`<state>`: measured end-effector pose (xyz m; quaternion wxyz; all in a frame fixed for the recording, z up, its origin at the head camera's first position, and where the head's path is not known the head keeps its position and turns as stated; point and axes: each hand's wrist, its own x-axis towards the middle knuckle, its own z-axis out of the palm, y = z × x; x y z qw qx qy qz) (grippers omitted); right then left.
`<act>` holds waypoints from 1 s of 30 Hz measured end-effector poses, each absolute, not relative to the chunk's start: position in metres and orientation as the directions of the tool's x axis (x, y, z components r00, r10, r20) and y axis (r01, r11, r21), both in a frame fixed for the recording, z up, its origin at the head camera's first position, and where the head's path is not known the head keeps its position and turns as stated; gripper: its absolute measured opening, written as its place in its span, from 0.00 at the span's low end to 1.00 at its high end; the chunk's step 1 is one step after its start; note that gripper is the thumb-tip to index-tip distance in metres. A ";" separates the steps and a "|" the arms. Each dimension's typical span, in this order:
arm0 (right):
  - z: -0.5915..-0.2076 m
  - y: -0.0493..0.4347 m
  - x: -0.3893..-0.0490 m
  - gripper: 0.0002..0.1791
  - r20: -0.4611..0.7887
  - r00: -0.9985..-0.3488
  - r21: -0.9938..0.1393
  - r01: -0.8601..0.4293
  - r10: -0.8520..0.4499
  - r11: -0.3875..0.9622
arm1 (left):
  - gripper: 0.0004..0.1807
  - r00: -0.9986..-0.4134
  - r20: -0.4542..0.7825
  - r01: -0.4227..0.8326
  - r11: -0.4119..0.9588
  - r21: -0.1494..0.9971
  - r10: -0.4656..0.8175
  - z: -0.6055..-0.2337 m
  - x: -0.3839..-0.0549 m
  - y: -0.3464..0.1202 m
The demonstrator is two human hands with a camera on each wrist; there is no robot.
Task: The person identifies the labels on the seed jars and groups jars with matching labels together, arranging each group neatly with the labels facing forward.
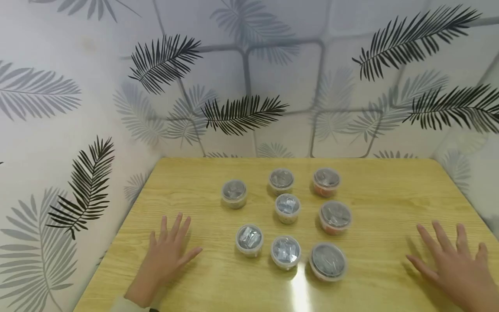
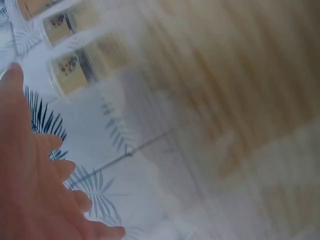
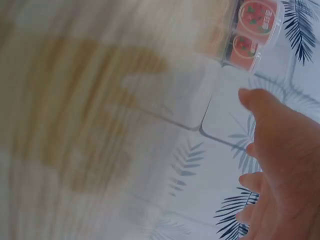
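Several small round lidded tubs stand on a wooden table between my two hands. My left hand (image 1: pixel 166 251) is over the left side with fingers spread, holding nothing; nearest to it is a clear tub with a silvery lid (image 1: pixel 249 239). At the far right my right hand (image 1: pixel 454 262) also has its fingers spread and holds nothing. The closest tubs to it are a grey-lidded one (image 1: pixel 328 261) and a reddish one (image 1: pixel 335 217). Red labels show on the reddish tubs (image 3: pixel 256 16) in the right wrist view. In the left wrist view, a tub (image 2: pixel 70 72) has a pale label.
More tubs stand behind: one at the left (image 1: pixel 234 193), one at the back middle (image 1: pixel 281 181), a reddish one (image 1: pixel 326 182) at the back right. The glossy wooden table (image 1: pixel 187 177) meets a wall (image 1: pixel 280 78) with leaf patterns.
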<state>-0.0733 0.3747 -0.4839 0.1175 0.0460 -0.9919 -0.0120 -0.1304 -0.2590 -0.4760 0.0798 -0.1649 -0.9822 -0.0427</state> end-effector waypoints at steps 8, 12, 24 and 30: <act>-0.476 0.343 -0.066 0.26 0.420 -0.868 -0.057 -0.318 -0.266 0.946 | 0.38 -0.887 0.291 0.415 0.896 0.159 0.359 -0.466 -0.112 -0.233; -0.466 0.322 -0.063 0.21 0.399 -0.882 -0.196 -0.350 -0.252 0.916 | 0.25 -0.820 0.436 0.492 0.846 0.205 0.371 -0.456 -0.103 -0.209; -0.448 0.268 -0.062 0.23 0.131 -0.959 -0.523 -0.281 -0.250 0.805 | 0.11 -0.740 0.404 0.672 0.623 0.400 0.539 -0.451 -0.069 -0.125; -0.450 0.250 -0.054 0.31 0.138 -0.955 -0.569 -0.292 -0.261 0.769 | 0.13 -0.680 0.325 0.730 0.564 0.386 0.657 -0.455 -0.066 -0.087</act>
